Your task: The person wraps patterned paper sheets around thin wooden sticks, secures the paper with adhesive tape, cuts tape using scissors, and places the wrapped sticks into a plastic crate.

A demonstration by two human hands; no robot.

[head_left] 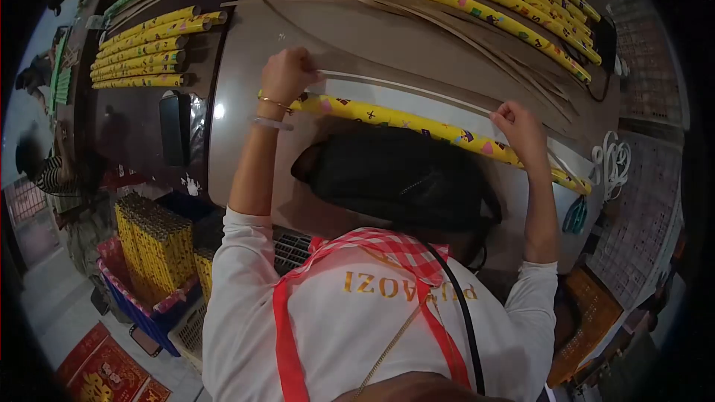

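Both my hands are raised over the table, holding a thin white strip (410,90) stretched between them. My left hand (289,74) pinches its left end, fingers closed; bracelets circle that wrist. At the right, my right hand (519,128) has its thumb and fingers pressed together on the strip. Just below the strip lies a long yellow patterned tube (417,123), running from beside my left wrist to the table's right side and passing behind my right hand. A black bag (402,179) rests between the tube and my body.
Several long yellow tubes (447,0) and brown strips (514,63) lie at the back. Shorter yellow tubes (141,59) and a black phone (174,128) are on the left table (201,67). A blue crate (141,309) stands lower left. A white cable (612,164) hangs right.
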